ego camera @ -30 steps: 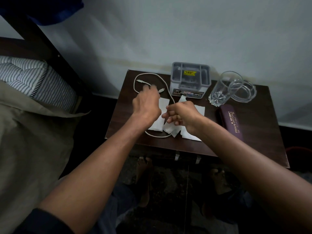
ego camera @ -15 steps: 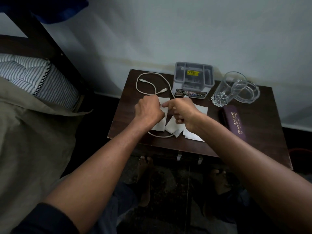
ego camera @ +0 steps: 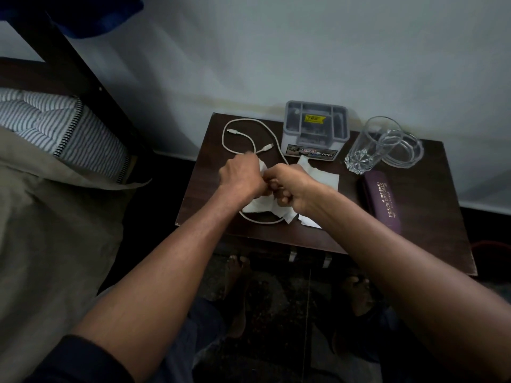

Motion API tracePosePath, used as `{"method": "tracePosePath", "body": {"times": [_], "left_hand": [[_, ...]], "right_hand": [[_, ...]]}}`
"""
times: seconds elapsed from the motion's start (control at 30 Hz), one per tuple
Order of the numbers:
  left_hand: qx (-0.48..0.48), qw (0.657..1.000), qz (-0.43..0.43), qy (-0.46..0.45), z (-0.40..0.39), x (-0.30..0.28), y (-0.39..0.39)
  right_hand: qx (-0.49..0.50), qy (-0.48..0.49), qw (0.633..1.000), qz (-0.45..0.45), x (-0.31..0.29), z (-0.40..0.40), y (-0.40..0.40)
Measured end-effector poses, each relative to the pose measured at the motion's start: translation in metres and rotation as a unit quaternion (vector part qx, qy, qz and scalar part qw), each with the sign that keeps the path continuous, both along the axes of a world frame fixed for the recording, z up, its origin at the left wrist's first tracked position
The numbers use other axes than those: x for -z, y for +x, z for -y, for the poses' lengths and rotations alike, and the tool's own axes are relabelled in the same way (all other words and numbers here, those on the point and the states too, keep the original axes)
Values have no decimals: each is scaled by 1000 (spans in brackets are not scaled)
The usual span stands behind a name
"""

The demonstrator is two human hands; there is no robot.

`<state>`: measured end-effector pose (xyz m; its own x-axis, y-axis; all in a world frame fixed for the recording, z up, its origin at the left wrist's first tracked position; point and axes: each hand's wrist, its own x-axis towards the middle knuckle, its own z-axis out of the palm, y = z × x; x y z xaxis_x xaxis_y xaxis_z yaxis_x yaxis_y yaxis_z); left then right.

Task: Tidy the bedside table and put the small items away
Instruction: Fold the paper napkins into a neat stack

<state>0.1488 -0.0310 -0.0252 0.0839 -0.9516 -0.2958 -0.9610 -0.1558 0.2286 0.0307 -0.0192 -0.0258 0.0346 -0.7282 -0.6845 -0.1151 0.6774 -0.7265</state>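
On the dark wooden bedside table (ego camera: 431,205) lie crumpled white tissues (ego camera: 322,176) with a white cable (ego camera: 240,136) looped over and under them. My left hand (ego camera: 242,179) and my right hand (ego camera: 290,189) meet over the middle of the tissues, knuckles almost touching, both closed on the white tissue paper. A grey compartment organizer (ego camera: 315,128) stands at the back. To its right stand a clear drinking glass (ego camera: 367,146) and a clear glass dish (ego camera: 406,150). A purple spectacle case (ego camera: 384,203) lies at the right.
A bed with a striped mattress (ego camera: 55,125) and beige sheet (ego camera: 41,230) is close on the left, with a dark bed frame post (ego camera: 72,70). The wall runs behind the table. My bare feet (ego camera: 237,275) stand on the dark floor below the table's front edge.
My left hand has pulled back from the cable end toward the tissues. Both hands have come together over the middle and closed on the paper, bunching it up.
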Motion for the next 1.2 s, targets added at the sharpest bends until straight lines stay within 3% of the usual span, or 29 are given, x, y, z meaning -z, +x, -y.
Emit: {"method": "tracePosePath", "body": {"times": [0.2,0.3,0.4,0.47,0.57,0.67,0.77,0.83,0.9,1.03,1.1,1.2], "left_hand": [[-10,1000,4,-25,-5,3,-3],[-21,999,-7,-32,-6,2,-2],[-45,996,-81,16,1,-13,2],[-68,965,-243,77,9,-23,9],[-82,863,-458,197,11,-38,16],[-64,834,-501,223,11,-38,13],[-66,827,-511,226,15,-35,0],[-54,832,-506,223,17,-34,-12],[-32,866,-458,197,18,-32,-23],[42,976,-197,79,14,-16,-37],[69,991,-97,62,8,-9,-44],[54,994,-63,74,4,-3,-53]], "right_hand": [[-30,0,999,28,-7,1,-11],[26,-49,998,-24,-6,1,-11],[65,-115,987,-96,-3,0,-16],[64,-138,982,-115,-3,-3,-23],[61,-103,993,-22,-11,-9,-33],[81,-30,990,115,-16,-14,-50],[90,-23,983,157,-20,-18,-66],[95,-37,983,152,-22,-21,-72],[120,-35,986,107,-21,-23,-77],[200,-43,978,-31,-11,-20,-97],[216,-31,974,-55,-6,-18,-107],[221,-18,974,-54,2,-17,-111]]}}
